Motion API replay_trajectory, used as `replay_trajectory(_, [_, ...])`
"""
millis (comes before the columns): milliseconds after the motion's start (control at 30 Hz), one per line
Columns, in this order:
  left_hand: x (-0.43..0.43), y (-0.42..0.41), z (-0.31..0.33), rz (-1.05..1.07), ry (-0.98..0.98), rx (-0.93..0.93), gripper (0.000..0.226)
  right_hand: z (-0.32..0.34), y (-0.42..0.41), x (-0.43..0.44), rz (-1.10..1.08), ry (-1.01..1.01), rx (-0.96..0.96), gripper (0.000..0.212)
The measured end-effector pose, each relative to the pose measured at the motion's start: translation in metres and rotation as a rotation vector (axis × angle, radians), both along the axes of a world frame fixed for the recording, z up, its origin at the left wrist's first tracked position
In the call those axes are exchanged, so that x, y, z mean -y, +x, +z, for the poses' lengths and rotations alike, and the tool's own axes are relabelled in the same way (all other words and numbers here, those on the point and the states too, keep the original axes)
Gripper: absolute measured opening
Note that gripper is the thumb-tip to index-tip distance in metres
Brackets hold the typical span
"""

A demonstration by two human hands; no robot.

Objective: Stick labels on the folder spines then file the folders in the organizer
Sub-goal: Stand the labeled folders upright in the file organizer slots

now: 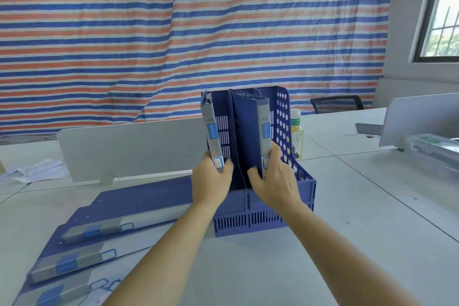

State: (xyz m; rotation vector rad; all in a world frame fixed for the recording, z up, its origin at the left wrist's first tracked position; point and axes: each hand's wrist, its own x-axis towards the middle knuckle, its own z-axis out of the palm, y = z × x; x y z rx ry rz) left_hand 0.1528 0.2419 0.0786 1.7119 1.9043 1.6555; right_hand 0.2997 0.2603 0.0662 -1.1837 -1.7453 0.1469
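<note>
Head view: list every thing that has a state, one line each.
left folder, upright in organizer, left hand grips its spine.
right folder, upright in organizer, right hand grips its spine.
organizer, standing on the table, two folders in it.
flat folders, three, lying closed and overlapped on the table.
bottle, upright behind the organizer.

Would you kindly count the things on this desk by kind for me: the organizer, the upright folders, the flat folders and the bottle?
organizer: 1
upright folders in it: 2
flat folders on the table: 3
bottle: 1
Total: 7
</note>
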Motion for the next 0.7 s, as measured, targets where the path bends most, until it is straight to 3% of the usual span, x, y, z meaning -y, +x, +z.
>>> replay_trajectory(167, [0.023,-0.015,0.001,-0.053,0.050,0.035,0.056,-0.004,0.003,0.009,0.128,-0.117,0.049,0.090])
replay_trajectory(267, [0.040,-0.032,-0.007,0.044,0.131,-0.006,0.052,-0.007,0.003,0.021,0.127,-0.192,0.087,0.099])
replay_trajectory(333, [0.058,-0.048,-0.013,0.084,0.157,-0.038,0.050,-0.011,-0.003,0.036,-0.002,-0.060,0.010,0.087])
replay_trajectory(433, [0.086,-0.072,-0.024,0.146,0.117,-0.182,0.052,-0.016,-0.018,0.062,-0.152,0.191,-0.069,0.052])
replay_trajectory(600, [0.123,-0.124,-0.052,0.225,-0.054,-0.374,0.042,-0.029,-0.051,0.095,-0.030,0.063,0.016,0.022])
replay_trajectory(700, [0.138,-0.155,-0.064,0.282,-0.363,-0.531,0.024,-0.041,-0.070,0.104,0.080,-0.015,0.140,0.019])
